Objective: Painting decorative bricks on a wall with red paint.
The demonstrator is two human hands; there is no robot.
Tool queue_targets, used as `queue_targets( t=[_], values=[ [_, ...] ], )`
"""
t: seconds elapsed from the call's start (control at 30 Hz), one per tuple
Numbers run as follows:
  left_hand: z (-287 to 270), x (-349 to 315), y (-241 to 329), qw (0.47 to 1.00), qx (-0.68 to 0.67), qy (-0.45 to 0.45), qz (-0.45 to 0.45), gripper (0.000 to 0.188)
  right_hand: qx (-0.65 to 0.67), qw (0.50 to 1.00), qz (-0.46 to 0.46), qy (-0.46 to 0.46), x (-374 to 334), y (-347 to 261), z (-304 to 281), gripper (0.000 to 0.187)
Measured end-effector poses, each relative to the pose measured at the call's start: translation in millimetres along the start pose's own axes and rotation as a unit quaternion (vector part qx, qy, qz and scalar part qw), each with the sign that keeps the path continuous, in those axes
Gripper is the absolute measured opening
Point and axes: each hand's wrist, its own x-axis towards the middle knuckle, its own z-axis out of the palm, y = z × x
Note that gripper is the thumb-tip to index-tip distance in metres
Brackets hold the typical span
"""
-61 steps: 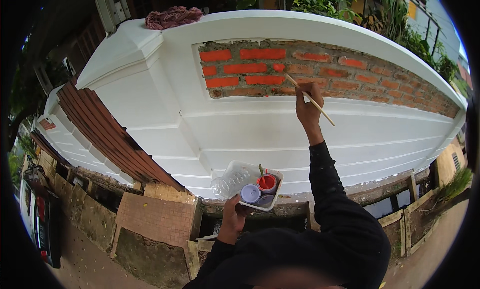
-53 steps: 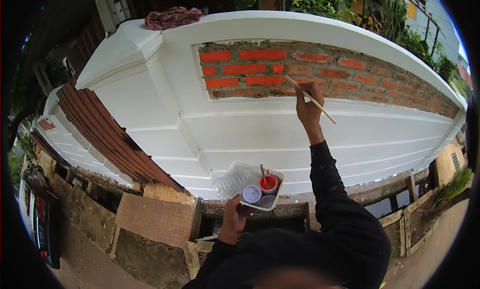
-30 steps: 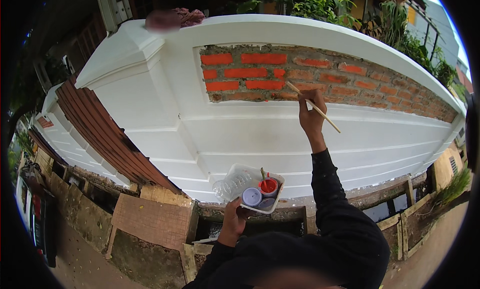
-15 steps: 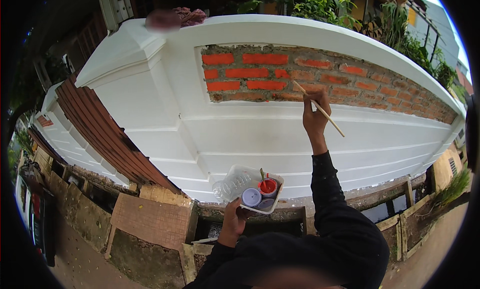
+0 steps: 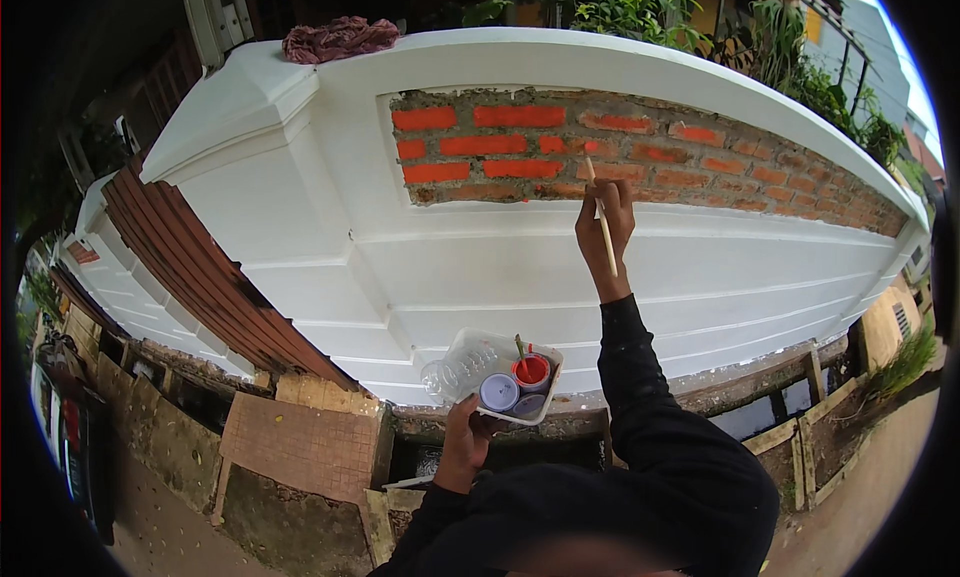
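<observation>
My right hand [image 5: 607, 217] is closed around a thin wooden paintbrush [image 5: 604, 232], its tip touching a brick in the brick panel [image 5: 660, 155] of the white wall. Bricks on the panel's left are bright orange-red, while those to the right look duller, with grey mortar between. Low in front of the wall, my left hand [image 5: 466, 435] grips the edge of a white plastic tub [image 5: 553, 382]. Inside the tub sit an open can of red paint [image 5: 533, 370] with a stick in it, a round lidded can [image 5: 499, 391] and a clear plastic bottle [image 5: 465, 365].
A crumpled maroon cloth [image 5: 338, 40] lies on top of the white wall [image 5: 450, 267]. Below runs a drainage ditch [image 5: 560, 447] with a paved slab [image 5: 298, 442] across it. A brown ribbed gate [image 5: 215, 277] stands left, and green plants [image 5: 640, 7] grow behind the wall.
My right hand has shifted slightly left and the paintbrush has turned more upright, its tip now on a brick with a fresh red spot. The tub stays in my left hand.
</observation>
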Motion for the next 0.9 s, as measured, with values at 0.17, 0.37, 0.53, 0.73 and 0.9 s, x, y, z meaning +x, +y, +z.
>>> queue_targets(
  t=[0.17,0.37,0.53,0.73,0.9],
  values=[
    [-4.5,3.7,-6.4,1.0,0.014,0.007,-0.012,0.044,-0.018,1.0,-0.004,-0.004,-9.1,-7.0,20.1,0.017],
    [1.4,4.3,-4.9,1.0,0.026,0.005,-0.013,0.047,0.059,0.998,0.021,0.011,-8.7,-13.6,14.1,0.017],
    [4.7,8.1,-6.6,1.0,0.01,-0.004,-0.024,0.039,0.152,0.983,0.089,0.046,-3.8,18.9,3.1,0.016],
    [2.8,11.2,-8.2,0.999,0.008,-0.009,-0.033,0.041,0.075,0.99,0.064,0.103,0.8,35.8,-36.4,0.015],
    [9.2,13.4,-7.0,0.999,0.02,-0.005,-0.028,0.041,0.011,0.996,0.021,0.083,0.7,17.3,-31.6,0.015]
  ],
)
